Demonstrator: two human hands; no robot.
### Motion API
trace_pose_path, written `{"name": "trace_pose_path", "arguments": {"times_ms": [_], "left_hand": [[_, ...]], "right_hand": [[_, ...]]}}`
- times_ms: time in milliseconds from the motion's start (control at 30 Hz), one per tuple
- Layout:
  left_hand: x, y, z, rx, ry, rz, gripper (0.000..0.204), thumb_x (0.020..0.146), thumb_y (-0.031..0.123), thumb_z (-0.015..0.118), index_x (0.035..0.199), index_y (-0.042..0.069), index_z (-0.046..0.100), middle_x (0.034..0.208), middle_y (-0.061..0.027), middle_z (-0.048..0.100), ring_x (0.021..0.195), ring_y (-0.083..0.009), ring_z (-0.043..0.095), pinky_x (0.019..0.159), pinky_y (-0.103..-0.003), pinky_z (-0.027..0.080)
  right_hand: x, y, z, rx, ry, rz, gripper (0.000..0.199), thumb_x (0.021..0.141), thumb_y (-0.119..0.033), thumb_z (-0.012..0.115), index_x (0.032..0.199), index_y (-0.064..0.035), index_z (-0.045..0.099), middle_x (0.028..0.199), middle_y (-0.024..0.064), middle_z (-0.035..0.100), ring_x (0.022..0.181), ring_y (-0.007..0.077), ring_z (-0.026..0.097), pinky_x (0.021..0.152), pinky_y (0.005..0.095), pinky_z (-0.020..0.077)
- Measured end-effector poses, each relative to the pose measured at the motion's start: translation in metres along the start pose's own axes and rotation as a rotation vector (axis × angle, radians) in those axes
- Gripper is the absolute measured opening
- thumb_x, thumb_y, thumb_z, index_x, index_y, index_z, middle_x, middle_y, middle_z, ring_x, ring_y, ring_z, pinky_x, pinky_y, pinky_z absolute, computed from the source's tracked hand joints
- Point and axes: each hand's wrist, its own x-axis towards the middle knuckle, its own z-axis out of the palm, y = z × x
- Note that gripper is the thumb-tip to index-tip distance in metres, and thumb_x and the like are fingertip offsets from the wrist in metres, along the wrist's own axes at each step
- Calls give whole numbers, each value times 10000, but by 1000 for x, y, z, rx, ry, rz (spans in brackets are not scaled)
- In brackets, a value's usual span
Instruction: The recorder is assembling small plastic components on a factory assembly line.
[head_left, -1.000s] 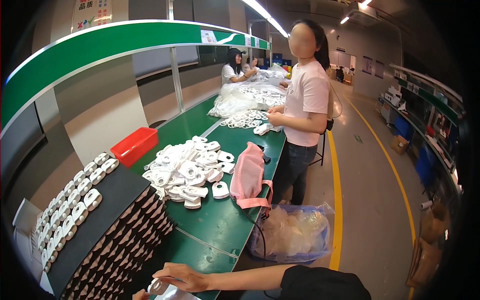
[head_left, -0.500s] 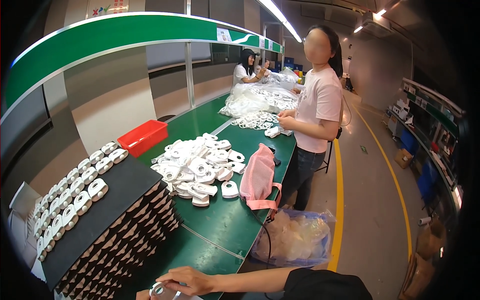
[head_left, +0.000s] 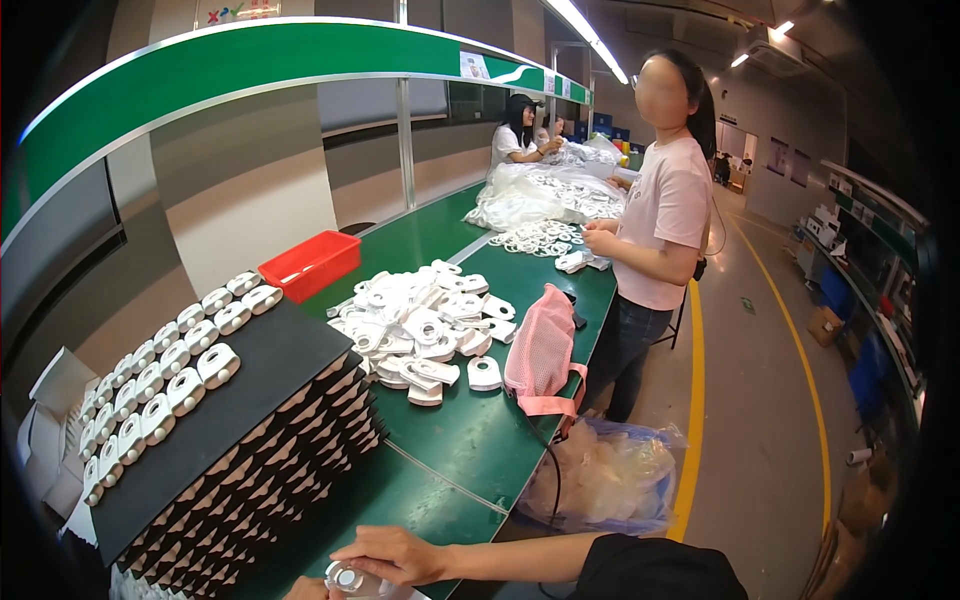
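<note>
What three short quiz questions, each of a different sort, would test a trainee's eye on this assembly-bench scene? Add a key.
1. True or false: the red bin stands on the floor.
2. Multiple choice: the pink mesh bag lies (A) at the aisle-side edge of the green bench, (B) inside the red bin, (C) on the black trays.
3. Fill in: the right hand rests on a small ____ part at the lower edge of the picture.

Key: 1 false, it stands on the bench. 2 A. 3 clear, round; the left hand barely shows beside it.
</note>
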Motion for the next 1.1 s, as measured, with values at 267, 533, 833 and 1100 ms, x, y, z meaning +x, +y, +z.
{"name": "trace_pose_path", "arguments": {"times_ms": [267,533,833,1100], "left_hand": [[-2,-2,0,-45,-45,18,113,715,12,533,615,26,483,575,-132,465,489,-293,452,454,-368,351],[0,0,2,-62,-38,5,82,699,3,519,626,21,486,580,-132,460,489,-297,448,458,-370,351],[-3,-4,2,-50,-41,11,84,699,22,525,626,25,485,580,-129,457,490,-296,446,459,-370,351],[-3,-2,2,-50,-29,19,93,692,5,525,615,23,476,569,-128,448,482,-294,439,456,-368,346]], "right_hand": [[2,-2,0,6,11,-20,131,817,-73,565,942,-35,578,699,89,514,599,236,495,507,317,377],[0,2,1,18,10,-41,121,814,-78,571,928,-40,580,683,90,501,595,245,498,499,324,373],[1,2,2,23,-6,-53,116,813,-72,567,926,-47,580,681,91,501,600,250,501,500,327,373],[-1,3,2,27,-1,-62,125,812,-75,569,934,-45,573,678,95,504,596,255,502,498,329,373]]}}
